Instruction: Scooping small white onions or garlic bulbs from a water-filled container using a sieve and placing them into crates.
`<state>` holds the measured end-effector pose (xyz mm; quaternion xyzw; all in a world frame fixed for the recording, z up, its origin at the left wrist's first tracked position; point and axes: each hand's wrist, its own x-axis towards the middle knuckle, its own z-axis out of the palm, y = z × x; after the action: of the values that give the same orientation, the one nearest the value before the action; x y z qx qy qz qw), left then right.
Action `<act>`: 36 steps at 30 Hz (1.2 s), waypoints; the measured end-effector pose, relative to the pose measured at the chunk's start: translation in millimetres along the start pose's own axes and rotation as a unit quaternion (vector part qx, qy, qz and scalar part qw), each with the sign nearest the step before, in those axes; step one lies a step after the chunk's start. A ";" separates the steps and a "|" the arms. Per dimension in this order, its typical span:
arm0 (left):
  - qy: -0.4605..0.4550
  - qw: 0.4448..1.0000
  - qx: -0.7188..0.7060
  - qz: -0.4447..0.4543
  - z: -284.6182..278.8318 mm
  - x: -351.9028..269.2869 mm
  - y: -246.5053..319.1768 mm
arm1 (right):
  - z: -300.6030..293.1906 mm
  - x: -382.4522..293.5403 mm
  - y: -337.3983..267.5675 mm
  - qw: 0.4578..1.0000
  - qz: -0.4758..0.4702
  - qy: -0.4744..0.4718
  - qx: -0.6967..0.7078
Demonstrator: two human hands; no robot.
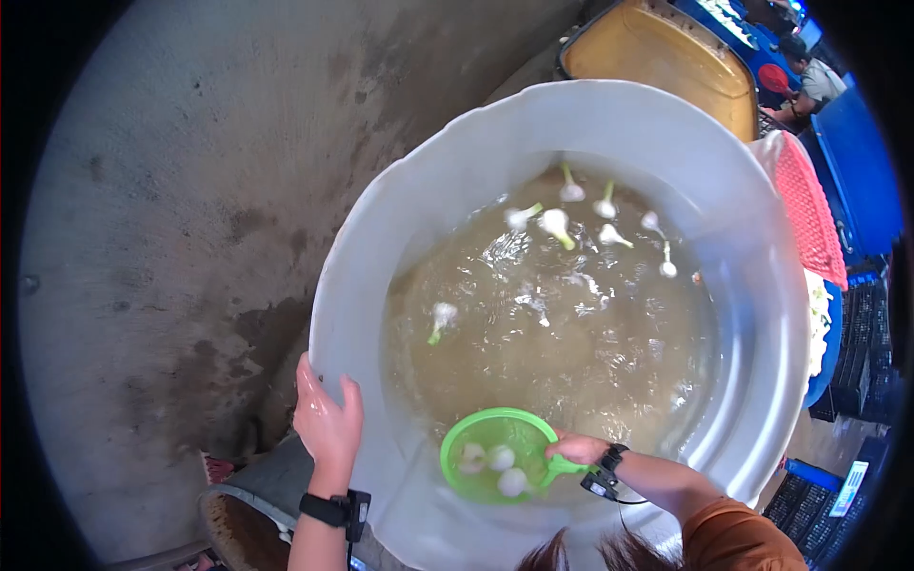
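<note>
Cloudy water partly fills a large whitish plastic tub point(607, 107). My right hand point(577, 448) grips the handle of a green plastic strainer point(448, 457), which sits low in the water near the tub's close side. Three pale round bulbs point(512, 482) lie in the strainer. Wet and gleaming, my left hand point(330, 421) holds the tub's left rim, thumb on the inner side. Several garlic bulbs with short green stems point(555, 223) float toward the far side. Another garlic bulb point(443, 314) floats alone at the left.
A stained concrete wall point(214, 178) rises at the left. Beyond the tub stands a yellow container point(664, 64). A pink mesh basket point(810, 207), blue drums point(860, 171) and black crates point(853, 357) line the right. Another person point(814, 78) is at upper right with a red strainer point(773, 77).
</note>
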<state>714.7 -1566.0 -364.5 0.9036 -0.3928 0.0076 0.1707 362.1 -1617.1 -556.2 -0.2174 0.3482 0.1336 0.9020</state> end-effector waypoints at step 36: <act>-0.044 0.990 -0.030 0.131 -78.9 -107.6 40.6 | 39.0 -505.9 65.8 0.466 -0.494 0.710 -0.187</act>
<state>620.9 -1490.8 -293.9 0.8383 -0.5150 -0.0220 0.1775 -6.7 -1586.2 -202.9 -0.5366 0.6701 -0.4729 0.1984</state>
